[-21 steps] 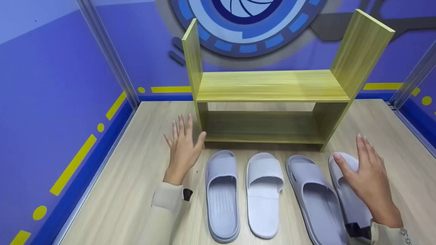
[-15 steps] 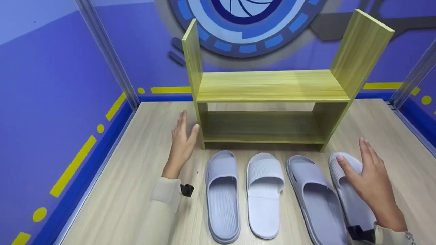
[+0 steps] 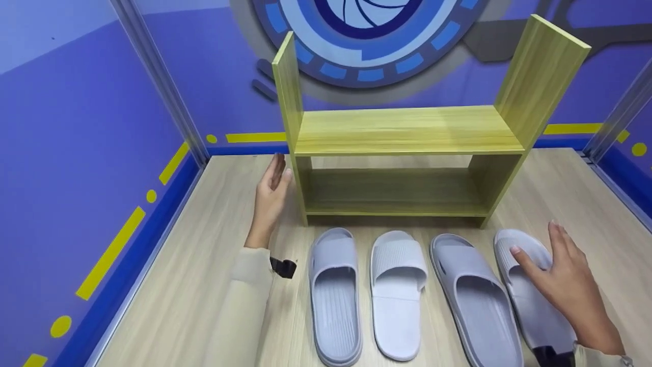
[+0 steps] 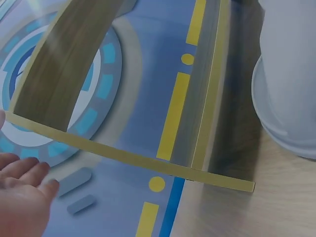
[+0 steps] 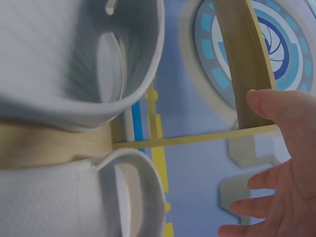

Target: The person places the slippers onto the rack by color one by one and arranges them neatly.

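Observation:
My left hand is beside the left upright of a two-tier wooden shelf, thumb toward the board and fingers straight. It holds nothing; the left wrist view shows the fingers near the upright's edge. My right hand, fingers extended and thumb apart, hovers over the rightmost light grey slipper and hides part of it. Left of that slipper lies a larger grey slipper. Farther left are a whitish slipper with a ribbed strap and a grey slipper with a grooved sole.
The slippers stand in a row in front of the shelf, toes toward it, on a light wooden tabletop. A blue-purple printed wall rises behind, and another panel borders the left side.
My left hand has moved forward along the shelf's left side and turned edge-on, its fingers drawing together. The right hand has drifted slightly right and toward me. Slippers and shelf have stayed put.

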`<state>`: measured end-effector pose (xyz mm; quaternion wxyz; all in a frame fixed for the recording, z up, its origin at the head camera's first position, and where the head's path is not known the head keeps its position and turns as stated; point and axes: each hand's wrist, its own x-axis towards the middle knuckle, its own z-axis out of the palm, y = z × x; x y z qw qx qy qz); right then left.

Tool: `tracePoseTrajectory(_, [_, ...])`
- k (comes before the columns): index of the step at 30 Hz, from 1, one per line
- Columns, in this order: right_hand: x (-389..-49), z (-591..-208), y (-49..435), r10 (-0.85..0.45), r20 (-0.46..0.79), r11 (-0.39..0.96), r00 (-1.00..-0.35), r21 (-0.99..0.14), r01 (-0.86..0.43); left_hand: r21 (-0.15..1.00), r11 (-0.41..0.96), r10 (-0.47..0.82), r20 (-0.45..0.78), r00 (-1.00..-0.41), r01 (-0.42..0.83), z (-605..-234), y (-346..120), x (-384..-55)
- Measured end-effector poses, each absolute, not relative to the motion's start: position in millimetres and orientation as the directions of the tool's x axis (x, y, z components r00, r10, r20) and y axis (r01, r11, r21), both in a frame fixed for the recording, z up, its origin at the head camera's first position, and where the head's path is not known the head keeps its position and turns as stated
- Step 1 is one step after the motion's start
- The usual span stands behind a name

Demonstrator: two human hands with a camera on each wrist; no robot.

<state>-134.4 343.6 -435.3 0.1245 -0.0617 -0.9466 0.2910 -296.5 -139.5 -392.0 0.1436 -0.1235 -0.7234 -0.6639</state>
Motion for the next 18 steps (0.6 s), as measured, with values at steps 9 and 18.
tracePoseTrajectory(9, [-131, -446, 354, 0.190, 0.182, 0.852, -0.965, -0.518, 0.070, 0.886, 0.052, -0.067, 0.463, -0.884, 0.460, -373, -125, -311])
tracePoseTrajectory(18, [-128, -453, 359, 0.235, 0.133, 0.852, -0.963, -0.505, 0.137, 0.897, 0.069, -0.188, 0.442, -0.877, 0.437, -361, -114, -316])
